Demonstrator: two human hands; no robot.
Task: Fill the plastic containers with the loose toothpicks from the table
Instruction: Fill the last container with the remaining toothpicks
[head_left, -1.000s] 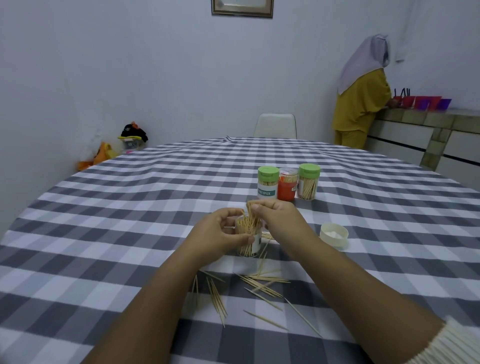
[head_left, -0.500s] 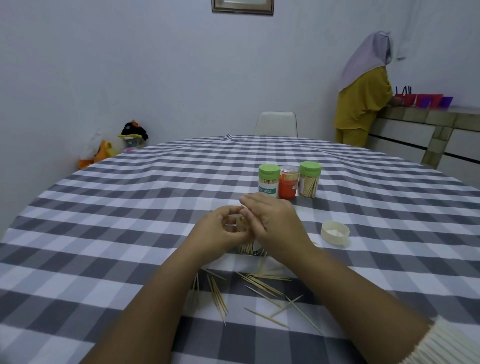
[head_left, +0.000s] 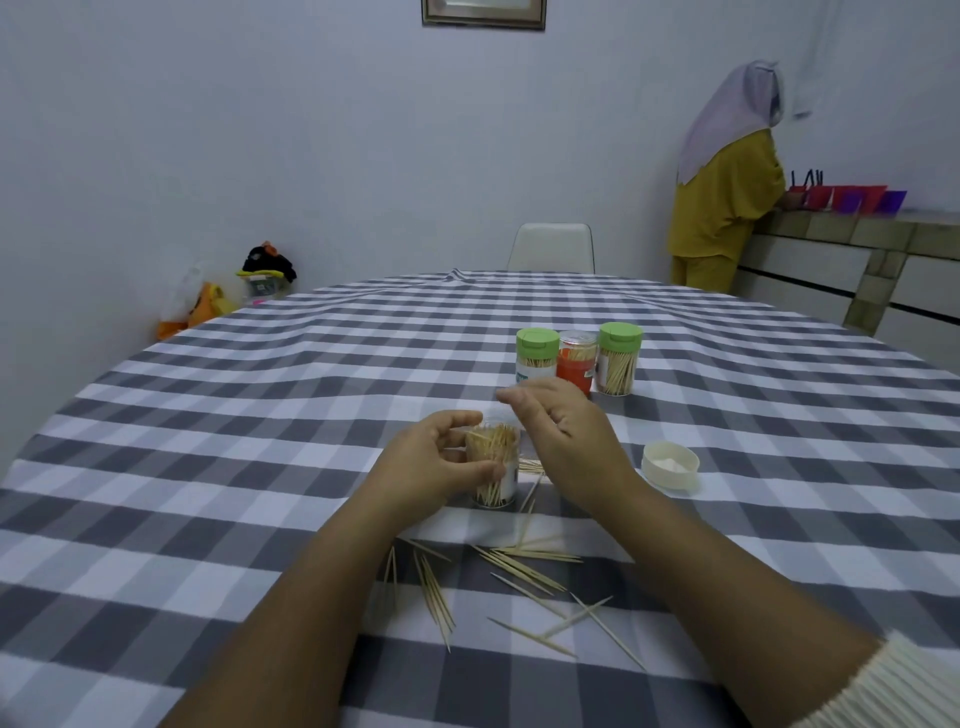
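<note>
Filling open container (head_left: 492, 464), gripped by left hand (head_left: 435, 464) | right hand (head_left: 563, 422) relaxed, empty | next: loose toothpicks (head_left: 524, 569) to be gathered from bench (head_left: 260, 415)

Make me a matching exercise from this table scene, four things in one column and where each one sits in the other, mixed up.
Things:
1. clear plastic container without a lid
2. round white lid
3. orange-labelled container
4. loose wooden toothpicks

Places:
A. between the two green-lidded containers
B. scattered on the checked tablecloth nearest the camera
C. in the grip of the left hand
D. alone on the cloth, right of the right hand

Pairs: 1-C, 2-D, 3-A, 4-B
</note>
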